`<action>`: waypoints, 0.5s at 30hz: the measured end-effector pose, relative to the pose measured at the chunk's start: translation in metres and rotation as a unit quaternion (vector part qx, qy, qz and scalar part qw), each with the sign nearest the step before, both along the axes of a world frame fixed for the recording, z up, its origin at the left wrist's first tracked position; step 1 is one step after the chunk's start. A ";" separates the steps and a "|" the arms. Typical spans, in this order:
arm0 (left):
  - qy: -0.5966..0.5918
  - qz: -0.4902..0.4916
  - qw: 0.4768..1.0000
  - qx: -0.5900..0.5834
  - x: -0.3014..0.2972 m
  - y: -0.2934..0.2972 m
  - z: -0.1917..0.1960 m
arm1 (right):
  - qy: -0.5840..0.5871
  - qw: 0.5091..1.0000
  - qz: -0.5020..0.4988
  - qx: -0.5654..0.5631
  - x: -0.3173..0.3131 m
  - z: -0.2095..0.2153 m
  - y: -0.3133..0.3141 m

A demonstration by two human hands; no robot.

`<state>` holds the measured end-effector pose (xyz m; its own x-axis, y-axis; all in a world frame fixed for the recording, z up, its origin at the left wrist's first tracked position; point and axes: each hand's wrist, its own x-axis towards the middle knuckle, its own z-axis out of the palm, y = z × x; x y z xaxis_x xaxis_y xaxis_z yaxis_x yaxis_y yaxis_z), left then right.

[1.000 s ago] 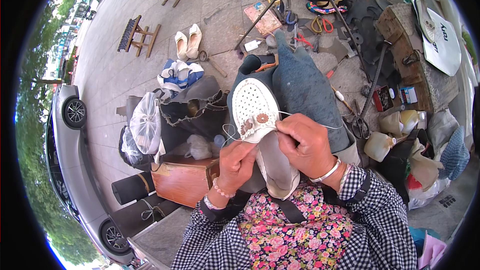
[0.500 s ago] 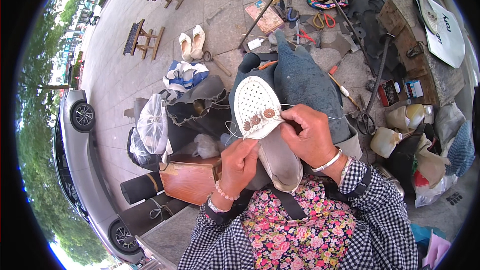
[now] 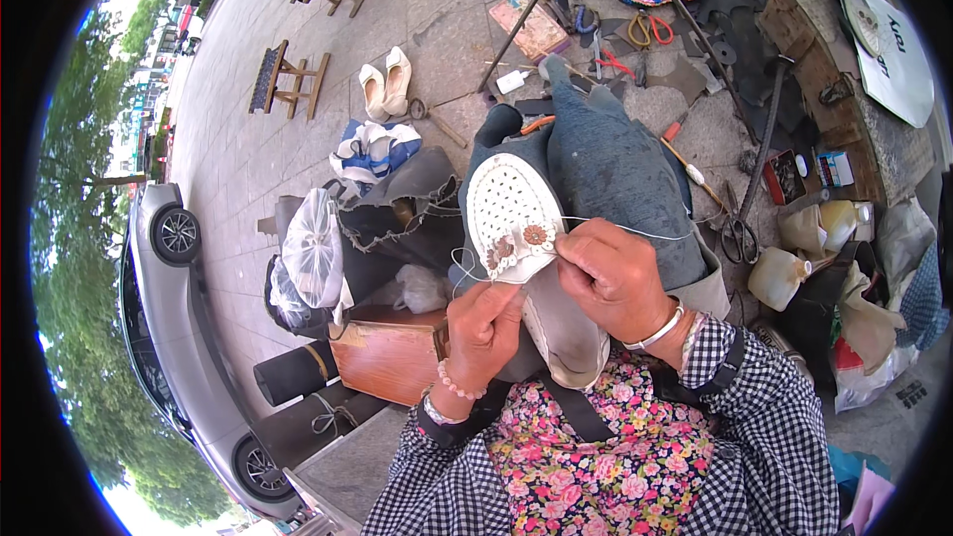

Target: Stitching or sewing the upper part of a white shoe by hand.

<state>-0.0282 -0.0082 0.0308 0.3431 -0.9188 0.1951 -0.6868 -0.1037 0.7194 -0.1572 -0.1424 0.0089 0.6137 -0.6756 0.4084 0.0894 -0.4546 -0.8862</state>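
A white shoe (image 3: 509, 201) with a perforated toe and brown flower trims rests over my lap, toe pointing away. Its greyish inside and heel reach back towards my apron (image 3: 601, 432). My left hand (image 3: 483, 334) is closed, thumb and finger pinching the left edge of the shoe's upper below the flowers. On the opposite edge, my right hand (image 3: 617, 276) pinches the upper beside the flowers, fingers curled. White thread (image 3: 635, 232) runs out past my right hand, and another loop hangs left of the shoe. Whether a needle sits between my fingers cannot be seen.
White shoes (image 3: 385, 87) stand on the paving ahead. Scissors (image 3: 737, 238), pliers and an awl (image 3: 685, 156) lie to the right, near a wooden box (image 3: 844, 79) and plastic jugs (image 3: 779, 278). Bags (image 3: 313, 248) and a brown wooden box (image 3: 387, 357) are at my left.
The whole view has shifted slightly, with the scene a little further right. Both hands keep their pinch on the shoe's upper, with hardly any change in pose.
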 end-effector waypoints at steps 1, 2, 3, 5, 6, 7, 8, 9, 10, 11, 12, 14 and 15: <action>-0.001 -0.001 1.000 -0.004 0.000 0.000 0.000 | 0.000 1.000 0.000 -0.006 0.000 -0.001 0.000; -0.001 -0.002 1.000 -0.003 0.000 0.000 0.000 | 0.000 1.000 0.001 -0.012 0.001 -0.001 0.001; 0.000 0.000 1.000 0.000 0.000 0.000 0.000 | 0.000 1.000 0.000 -0.012 0.000 -0.001 0.001; 0.000 0.001 1.000 0.003 0.000 -0.001 0.001 | 0.002 1.000 -0.004 -0.002 0.000 0.000 0.000; 0.008 0.008 1.000 0.004 -0.001 -0.002 0.001 | 0.002 1.000 -0.005 -0.003 0.000 -0.001 0.000; 0.016 0.014 1.000 0.005 -0.002 -0.002 0.001 | 0.005 1.000 -0.011 0.005 0.001 -0.003 0.001; 0.015 0.014 1.000 0.004 -0.002 -0.001 0.001 | 0.009 1.000 -0.016 0.013 0.001 -0.004 0.002; 0.017 0.015 1.000 0.009 -0.001 0.000 0.001 | 0.008 1.000 -0.017 0.012 0.002 -0.005 0.002; 0.018 0.016 1.000 0.014 0.000 0.001 0.001 | 0.003 0.999 -0.021 0.025 0.002 -0.006 0.002; 0.018 0.016 1.000 0.012 0.000 0.001 0.001 | -0.001 0.999 -0.025 0.039 0.002 -0.006 0.001; 0.015 0.018 1.000 0.007 0.000 0.001 0.000 | -0.002 0.999 -0.025 0.038 0.002 -0.005 0.001; 0.013 0.019 1.000 0.000 -0.001 0.001 0.001 | 0.008 0.998 -0.029 0.064 0.002 -0.002 0.000; 0.014 0.020 1.000 0.008 -0.001 0.000 0.002 | 0.008 0.998 -0.030 0.062 0.002 -0.002 0.000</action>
<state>-0.0292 -0.0078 0.0329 0.3848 -0.9072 0.1698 -0.6622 -0.1432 0.7355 -0.1553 -0.1428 0.0073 0.5768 -0.7559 0.3096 0.0513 -0.3447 -0.9373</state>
